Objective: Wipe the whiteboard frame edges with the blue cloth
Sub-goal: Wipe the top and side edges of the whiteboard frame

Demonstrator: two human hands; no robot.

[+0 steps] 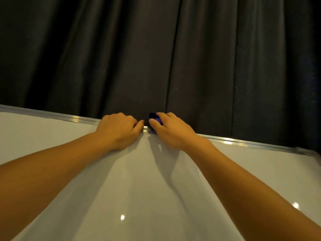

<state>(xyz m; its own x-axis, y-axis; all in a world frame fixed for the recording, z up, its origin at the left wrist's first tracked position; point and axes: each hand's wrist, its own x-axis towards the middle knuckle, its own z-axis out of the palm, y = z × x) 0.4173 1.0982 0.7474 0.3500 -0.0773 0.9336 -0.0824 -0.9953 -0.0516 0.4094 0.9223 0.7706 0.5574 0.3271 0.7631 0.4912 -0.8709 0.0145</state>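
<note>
A white whiteboard (135, 180) fills the lower half of the view, with a silver metal frame edge (231, 141) running along its top. My right hand (170, 131) is bunched around a blue cloth (153, 119) and presses it on the top frame near the middle. Only a small part of the cloth shows past my fingers. My left hand (118, 130) sits just left of it, fingers curled over the same top edge, thumb on the board face. The two hands are a finger's width apart.
A dark pleated curtain (156, 49) hangs directly behind the board and fills the upper half. The frame's top right corner (311, 153) shows at the far right. Light spots reflect on the glossy board surface.
</note>
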